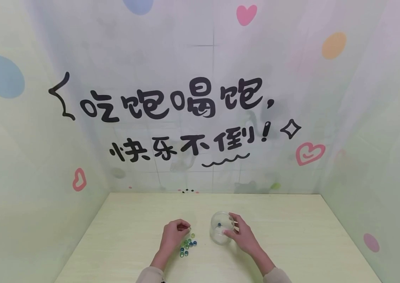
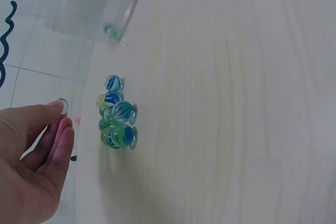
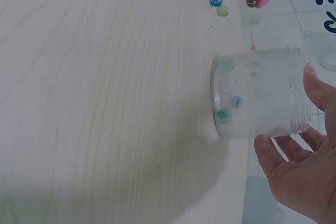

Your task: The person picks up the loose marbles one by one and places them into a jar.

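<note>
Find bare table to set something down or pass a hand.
Table: widest patches run from the left hand to the left edge and from the right hand to the right edge. A bare strip lies between the jar and the back wall. Crowded: the loose marbles beside the left hand; the gap from them to the jar looks tight.

On my feed it's a booth (image 1: 380, 165), building type unclear: printed sheets (image 1: 171, 59) bearing dots (image 1: 2, 76), hearts (image 1: 246, 15) and black Chinese lettering (image 1: 200, 98) enclose a pale wood-grain bench (image 1: 133, 220) far, left and right.
</note>
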Demonstrator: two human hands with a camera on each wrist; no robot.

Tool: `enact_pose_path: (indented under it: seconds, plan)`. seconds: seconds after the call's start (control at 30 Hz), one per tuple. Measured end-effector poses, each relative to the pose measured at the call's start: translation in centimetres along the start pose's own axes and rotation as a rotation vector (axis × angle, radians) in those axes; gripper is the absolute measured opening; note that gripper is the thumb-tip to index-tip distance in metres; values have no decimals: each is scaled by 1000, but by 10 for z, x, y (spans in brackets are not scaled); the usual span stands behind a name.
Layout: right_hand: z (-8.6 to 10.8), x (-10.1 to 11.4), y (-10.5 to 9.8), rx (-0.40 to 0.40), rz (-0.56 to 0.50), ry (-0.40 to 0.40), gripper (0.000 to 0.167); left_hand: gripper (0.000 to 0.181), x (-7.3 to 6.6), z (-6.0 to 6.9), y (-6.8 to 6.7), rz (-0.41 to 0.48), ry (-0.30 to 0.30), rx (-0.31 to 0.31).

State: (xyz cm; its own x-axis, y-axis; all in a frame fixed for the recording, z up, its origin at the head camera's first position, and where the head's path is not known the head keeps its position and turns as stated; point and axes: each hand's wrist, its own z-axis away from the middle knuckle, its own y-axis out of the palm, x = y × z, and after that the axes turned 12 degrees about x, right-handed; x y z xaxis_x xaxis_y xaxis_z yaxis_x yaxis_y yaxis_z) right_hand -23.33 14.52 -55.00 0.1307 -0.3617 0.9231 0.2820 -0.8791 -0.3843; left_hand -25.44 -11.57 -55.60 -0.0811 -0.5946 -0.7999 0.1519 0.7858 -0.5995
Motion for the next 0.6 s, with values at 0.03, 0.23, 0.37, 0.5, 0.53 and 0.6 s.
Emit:
enact_pose_path:
  seconds: [0.03,0.23,0.37,0.5,0.53,0.6]
  plan:
    - [0,0,0,-1,-1,1,63,11,-1,0,0,3,4,2]
    - [1,1,1,-2,-5,4,63,12,-5,0,-1,17,15,7]
    - [2,2,1,-6,-6,5,63,12,-8,0,-1,23,30,9]
    - [2,2,1,-10,-4,6,63,12,-12,0,-1,28,51,7]
    - [1,2,1,-10,-2,6,63,12,-13,0,-2,31,50,7]
    - [1,2,1,-9,0,7,64,12,-14,1,-2,34,52,7]
